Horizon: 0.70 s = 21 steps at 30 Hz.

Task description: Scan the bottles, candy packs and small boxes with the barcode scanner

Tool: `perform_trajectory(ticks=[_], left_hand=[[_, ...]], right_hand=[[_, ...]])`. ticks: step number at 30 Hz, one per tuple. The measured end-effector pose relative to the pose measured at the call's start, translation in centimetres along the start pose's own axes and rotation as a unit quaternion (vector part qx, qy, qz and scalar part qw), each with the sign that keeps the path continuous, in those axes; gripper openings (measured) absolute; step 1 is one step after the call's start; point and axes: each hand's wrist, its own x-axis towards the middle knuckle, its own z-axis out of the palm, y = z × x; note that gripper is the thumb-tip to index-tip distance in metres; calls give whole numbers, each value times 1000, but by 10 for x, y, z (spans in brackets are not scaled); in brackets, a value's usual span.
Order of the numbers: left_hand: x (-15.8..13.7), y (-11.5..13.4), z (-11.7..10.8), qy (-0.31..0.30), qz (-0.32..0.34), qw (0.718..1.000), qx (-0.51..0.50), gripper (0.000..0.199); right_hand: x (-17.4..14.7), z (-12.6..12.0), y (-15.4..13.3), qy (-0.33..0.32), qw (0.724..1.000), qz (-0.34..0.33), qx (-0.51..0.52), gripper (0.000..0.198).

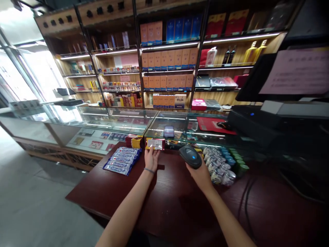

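My left hand holds a small red and yellow snack packet, its pale label side turned up, above the dark red wooden table. In my right hand is a black barcode scanner with a blue light, its head pointing left toward the packet. Left of my left hand lies a row of blue and white wrapped packs. Behind them sits a stack of red and yellow packets. Several small clear containers with silvery lids stand right of the scanner.
A glass display counter runs behind the table. Blue and green cans stand to the right, near a black machine and a dark cable. Shelves of boxes line the wall.
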Motion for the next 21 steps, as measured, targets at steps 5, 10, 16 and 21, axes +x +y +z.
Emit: perform_trajectory(ticks=[5,10,16,21], left_hand=[[-5,-17,-14,6,-61,996,-67,22],[-8,-17,-18,18,-75,995,-66,21],[-10,-15,-14,-12,-68,996,-55,23],[-9,-19,-18,-17,-68,997,-36,24]], right_hand=[[-2,-1,1,-87,995,-1,-52,51],[-8,6,-3,-165,979,11,-122,50],[-8,6,-1,-170,976,-7,-139,42],[-6,2,-2,-152,983,12,-98,39]])
